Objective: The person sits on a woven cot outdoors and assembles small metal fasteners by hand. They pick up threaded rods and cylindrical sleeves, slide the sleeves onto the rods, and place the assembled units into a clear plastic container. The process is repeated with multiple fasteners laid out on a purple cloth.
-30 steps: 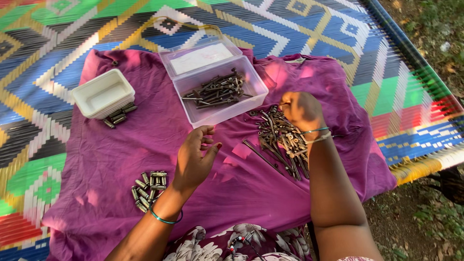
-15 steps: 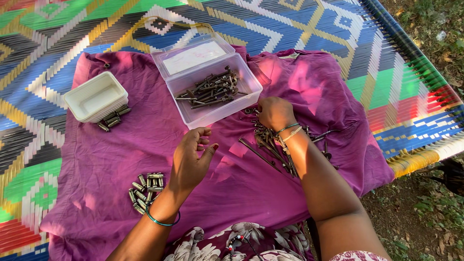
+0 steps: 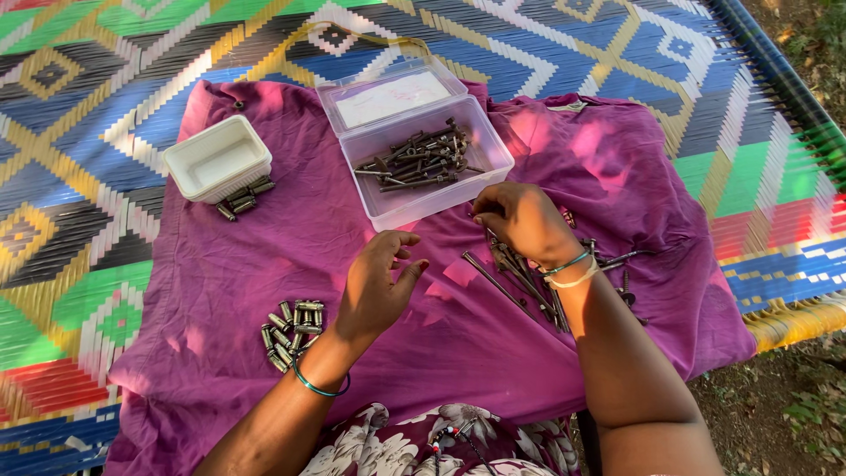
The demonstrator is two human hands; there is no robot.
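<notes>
While the right hand [image 3: 520, 220] curls shut over long dark metal bolts [image 3: 520, 278] on the purple cloth [image 3: 264, 256], the left hand [image 3: 374, 286] hovers at nine o'clock, fingers loosely spread, empty.

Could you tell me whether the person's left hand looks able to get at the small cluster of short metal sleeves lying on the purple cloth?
Probably yes: the left hand hovers open just right of the short metal sleeves, with only bare purple cloth between.

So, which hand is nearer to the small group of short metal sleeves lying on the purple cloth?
The left. The left hand is just to the right of the short metal sleeves, not touching them. The right hand is farther away, over the pile of long bolts.
</notes>
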